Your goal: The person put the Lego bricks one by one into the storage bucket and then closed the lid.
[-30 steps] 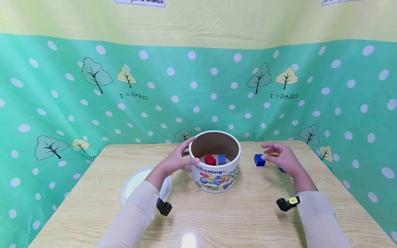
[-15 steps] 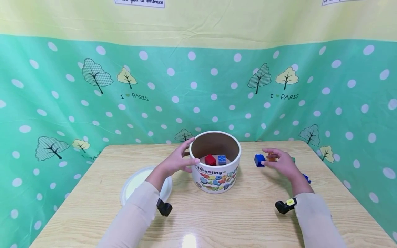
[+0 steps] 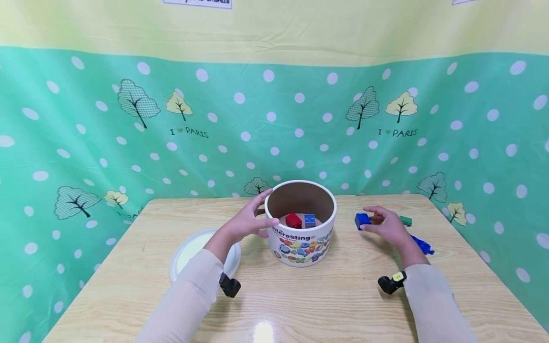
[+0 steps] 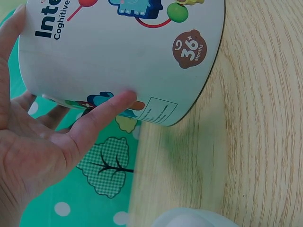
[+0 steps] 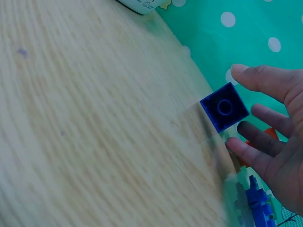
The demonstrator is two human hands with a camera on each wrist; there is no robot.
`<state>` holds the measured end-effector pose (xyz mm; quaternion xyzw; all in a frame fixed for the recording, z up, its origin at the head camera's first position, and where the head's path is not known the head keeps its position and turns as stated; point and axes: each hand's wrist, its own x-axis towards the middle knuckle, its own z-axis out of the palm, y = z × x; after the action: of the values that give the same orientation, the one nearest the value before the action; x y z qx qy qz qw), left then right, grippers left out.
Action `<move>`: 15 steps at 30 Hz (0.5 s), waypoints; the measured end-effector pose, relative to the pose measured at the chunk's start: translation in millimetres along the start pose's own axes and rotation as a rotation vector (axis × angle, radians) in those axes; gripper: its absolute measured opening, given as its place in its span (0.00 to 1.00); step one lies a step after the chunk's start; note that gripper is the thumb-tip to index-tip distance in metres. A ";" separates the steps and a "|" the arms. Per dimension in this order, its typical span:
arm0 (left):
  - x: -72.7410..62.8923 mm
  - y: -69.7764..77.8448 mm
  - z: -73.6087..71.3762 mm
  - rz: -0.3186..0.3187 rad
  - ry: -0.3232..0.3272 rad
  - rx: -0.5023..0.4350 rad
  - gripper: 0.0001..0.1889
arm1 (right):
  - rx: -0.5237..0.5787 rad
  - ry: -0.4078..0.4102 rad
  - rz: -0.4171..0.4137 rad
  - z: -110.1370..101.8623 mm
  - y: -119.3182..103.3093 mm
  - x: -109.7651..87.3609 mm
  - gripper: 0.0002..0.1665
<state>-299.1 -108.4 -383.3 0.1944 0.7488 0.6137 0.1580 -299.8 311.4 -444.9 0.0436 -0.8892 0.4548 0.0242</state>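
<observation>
My left hand (image 3: 242, 224) rests with spread fingers against the left side of a white printed bucket (image 3: 298, 252). In the left wrist view its fingers lie fairly straight along the bucket wall. Inside the bucket are a red block (image 3: 293, 220) and a blue block (image 3: 310, 220). To the right of the bucket, a dark blue block (image 3: 362, 221) is on the table right at the fingertips of my right hand (image 3: 390, 229). The right wrist view shows the hollow, tubed face of that block (image 5: 224, 108), with thumb and fingers spread apart beside it.
A round white lid (image 3: 231, 259) lies at left, partly under the left forearm. Behind the right hand are an orange piece (image 3: 378, 218), a green block (image 3: 405, 220) and a blue studded piece (image 3: 422, 245). A dotted curtain (image 3: 279, 119) borders the table (image 3: 326, 305).
My right hand has come down and a little left, to the dark blue block, uncovering the green and blue pieces behind it. The left hand stays on the bucket.
</observation>
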 end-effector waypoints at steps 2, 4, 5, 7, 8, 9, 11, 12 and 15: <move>0.7 0.0 0.8 0.000 -0.003 0.001 0.46 | -0.013 0.001 -0.003 1.0 2.0 1.7 0.39; 1.1 -0.2 1.2 -0.002 -0.004 0.001 0.47 | -0.021 -0.003 -0.007 2.3 3.0 3.2 0.39; 1.3 -0.5 1.1 -0.003 -0.006 0.001 0.47 | -0.024 -0.005 -0.008 3.0 3.3 4.0 0.39; 1.4 -1.2 0.6 -0.006 -0.005 0.001 0.47 | -0.023 -0.009 -0.006 4.4 3.6 5.8 0.38; 1.5 -1.4 0.4 -0.006 -0.006 0.000 0.47 | -0.023 -0.011 -0.006 5.0 3.6 6.5 0.38; 1.5 -1.6 0.0 -0.005 -0.005 -0.001 0.47 | -0.025 -0.013 -0.005 5.5 3.4 7.0 0.38; 1.3 -1.8 -0.4 -0.003 -0.001 -0.001 0.47 | -0.026 -0.011 0.000 6.3 3.2 8.5 0.37; 1.2 -1.6 -0.4 -0.001 0.001 -0.001 0.48 | -0.029 -0.012 0.002 6.8 3.1 9.0 0.37; 0.5 -1.4 0.1 -0.005 0.007 0.001 0.47 | -0.036 -0.016 0.006 8.5 3.4 10.1 0.36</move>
<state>-299.6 -108.3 -384.7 0.1906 0.7500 0.6136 0.1567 -310.2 305.9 -451.8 0.0443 -0.8976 0.4383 0.0166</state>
